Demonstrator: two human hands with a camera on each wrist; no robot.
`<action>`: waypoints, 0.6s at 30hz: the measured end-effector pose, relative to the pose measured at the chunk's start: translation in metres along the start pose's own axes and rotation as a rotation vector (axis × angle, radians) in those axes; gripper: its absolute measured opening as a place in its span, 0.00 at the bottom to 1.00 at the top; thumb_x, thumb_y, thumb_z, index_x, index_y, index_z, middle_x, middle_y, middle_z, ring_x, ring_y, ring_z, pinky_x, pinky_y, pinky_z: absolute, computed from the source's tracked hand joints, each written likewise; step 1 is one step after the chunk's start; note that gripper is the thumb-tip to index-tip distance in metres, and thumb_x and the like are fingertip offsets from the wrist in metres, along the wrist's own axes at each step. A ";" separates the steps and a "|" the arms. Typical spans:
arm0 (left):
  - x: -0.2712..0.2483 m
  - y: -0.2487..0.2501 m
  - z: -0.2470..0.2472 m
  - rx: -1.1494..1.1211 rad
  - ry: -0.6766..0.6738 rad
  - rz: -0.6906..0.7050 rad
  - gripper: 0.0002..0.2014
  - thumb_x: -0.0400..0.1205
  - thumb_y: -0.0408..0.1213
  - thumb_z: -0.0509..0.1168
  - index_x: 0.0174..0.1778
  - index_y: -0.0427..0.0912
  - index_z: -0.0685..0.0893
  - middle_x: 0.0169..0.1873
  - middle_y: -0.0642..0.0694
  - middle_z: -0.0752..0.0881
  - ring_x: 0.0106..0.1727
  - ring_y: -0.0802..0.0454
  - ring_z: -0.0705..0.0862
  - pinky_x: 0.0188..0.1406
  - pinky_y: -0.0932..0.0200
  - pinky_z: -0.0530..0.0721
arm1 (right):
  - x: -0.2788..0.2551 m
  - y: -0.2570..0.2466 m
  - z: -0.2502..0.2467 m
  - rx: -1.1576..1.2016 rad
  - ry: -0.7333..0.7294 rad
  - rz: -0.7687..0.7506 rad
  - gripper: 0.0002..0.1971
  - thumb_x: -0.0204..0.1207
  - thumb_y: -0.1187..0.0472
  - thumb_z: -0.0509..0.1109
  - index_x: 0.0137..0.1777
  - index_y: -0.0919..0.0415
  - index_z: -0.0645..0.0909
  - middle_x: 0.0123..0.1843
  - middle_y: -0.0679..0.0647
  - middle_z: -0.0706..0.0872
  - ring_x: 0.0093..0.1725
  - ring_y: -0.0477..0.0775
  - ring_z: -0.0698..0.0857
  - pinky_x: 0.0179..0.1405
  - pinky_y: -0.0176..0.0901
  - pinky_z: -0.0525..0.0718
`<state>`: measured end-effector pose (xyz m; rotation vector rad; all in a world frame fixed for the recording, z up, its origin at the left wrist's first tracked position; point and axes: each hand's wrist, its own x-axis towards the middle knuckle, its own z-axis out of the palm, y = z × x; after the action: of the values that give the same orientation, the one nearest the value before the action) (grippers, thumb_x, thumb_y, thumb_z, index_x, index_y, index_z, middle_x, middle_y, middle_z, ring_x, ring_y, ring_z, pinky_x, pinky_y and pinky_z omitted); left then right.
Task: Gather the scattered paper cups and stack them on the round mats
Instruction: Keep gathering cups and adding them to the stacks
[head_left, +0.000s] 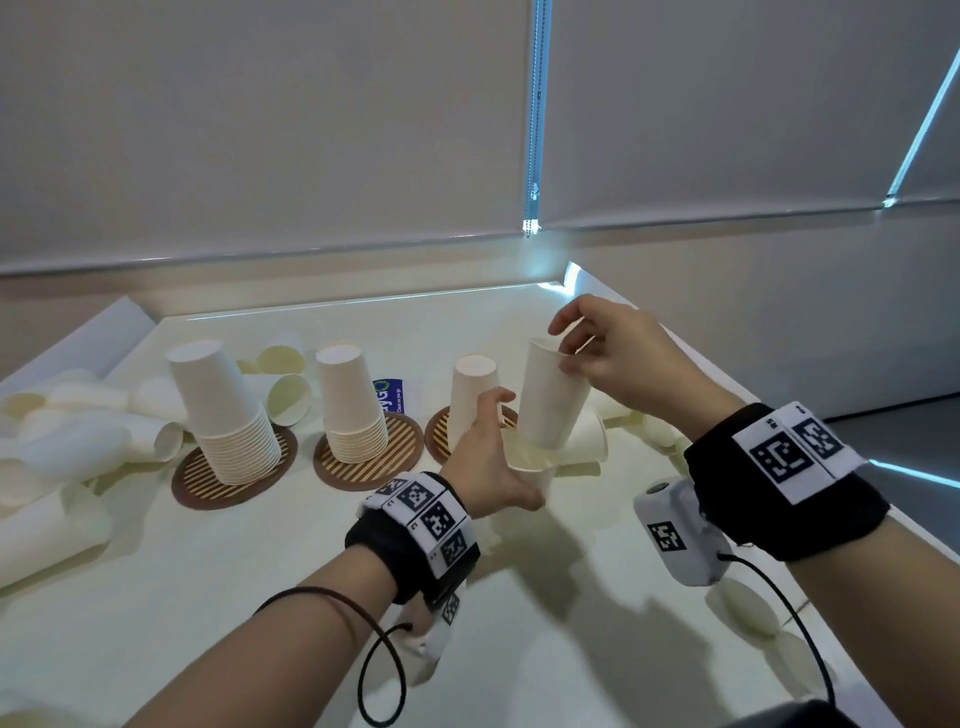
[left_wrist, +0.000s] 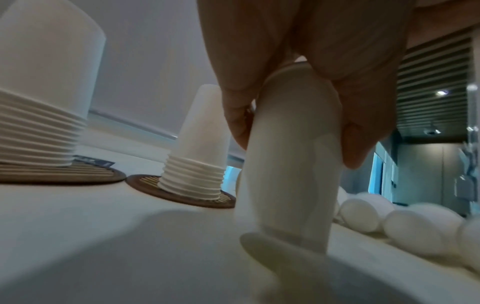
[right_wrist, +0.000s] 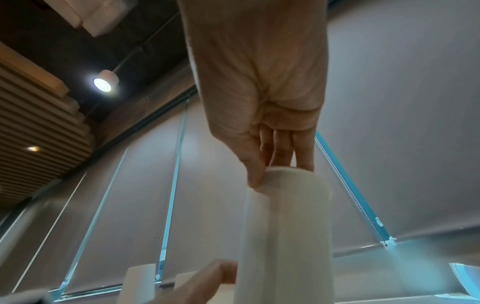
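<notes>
On the pale desk (head_left: 260, 597), left hand (head_left: 485, 462) grips a cup (head_left: 535, 470); right fingers (head_left: 574, 358) pinch another cup (head_left: 553, 395) at twelve o'clock: nest it squarely

Daylight leaked cyan through the blind gaps (head_left: 537, 114); ceiling spotlights (right_wrist: 102, 84) glared. Hands cast soft shadows on the table (head_left: 260, 571). Wrist views looked dim, warped, perhaps motion-blurred.
</notes>
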<state>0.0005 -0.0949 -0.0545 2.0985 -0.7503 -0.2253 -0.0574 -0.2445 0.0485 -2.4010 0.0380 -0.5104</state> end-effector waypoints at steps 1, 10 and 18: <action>0.000 0.001 -0.003 -0.012 0.018 -0.001 0.50 0.61 0.31 0.80 0.72 0.49 0.55 0.51 0.51 0.76 0.49 0.58 0.76 0.40 0.77 0.71 | -0.001 -0.001 0.002 -0.021 -0.026 0.008 0.12 0.75 0.69 0.69 0.56 0.57 0.81 0.46 0.53 0.86 0.43 0.53 0.83 0.36 0.35 0.80; 0.003 0.015 -0.037 -0.114 0.107 0.057 0.37 0.55 0.38 0.83 0.59 0.55 0.76 0.54 0.52 0.85 0.54 0.56 0.82 0.47 0.69 0.77 | -0.014 0.014 0.018 0.289 -0.187 0.151 0.26 0.80 0.45 0.62 0.51 0.74 0.80 0.41 0.55 0.80 0.43 0.53 0.77 0.44 0.46 0.72; -0.001 0.045 -0.056 -0.293 0.166 0.148 0.27 0.59 0.43 0.83 0.54 0.59 0.85 0.51 0.55 0.85 0.48 0.59 0.84 0.49 0.65 0.85 | -0.025 -0.003 0.032 0.821 -0.046 0.155 0.19 0.76 0.54 0.70 0.57 0.71 0.81 0.47 0.71 0.83 0.44 0.63 0.80 0.43 0.55 0.77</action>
<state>0.0038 -0.0754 0.0148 1.7533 -0.7219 -0.0728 -0.0689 -0.2181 0.0196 -1.5890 -0.0071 -0.3102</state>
